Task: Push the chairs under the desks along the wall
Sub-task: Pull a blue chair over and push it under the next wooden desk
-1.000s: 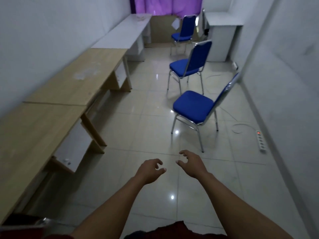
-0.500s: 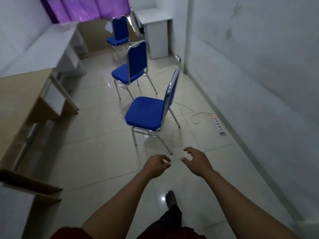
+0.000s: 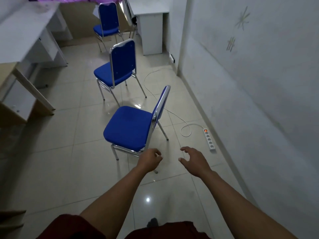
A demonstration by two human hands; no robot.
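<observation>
Three blue padded chairs with chrome frames stand out on the tiled floor. The nearest chair (image 3: 131,125) is just ahead, seat toward the left wall, backrest on its right. A second chair (image 3: 119,66) stands behind it and a third chair (image 3: 107,19) at the far end. A wooden desk (image 3: 19,94) and a white desk (image 3: 25,31) line the left wall. My left hand (image 3: 150,160) hovers by the nearest chair's rear corner, fingers loosely curled, holding nothing. My right hand (image 3: 194,160) is beside it, fingers spread, empty.
A white power strip (image 3: 209,139) with a lit red switch lies by the right wall, its cable (image 3: 172,112) snaking across the floor behind the chairs. Another white desk (image 3: 150,23) stands at the far right. The right wall is close.
The view has moved forward and turned right; the nearest chair is now much closer, just past my hands. Both hands stay raised and empty.
</observation>
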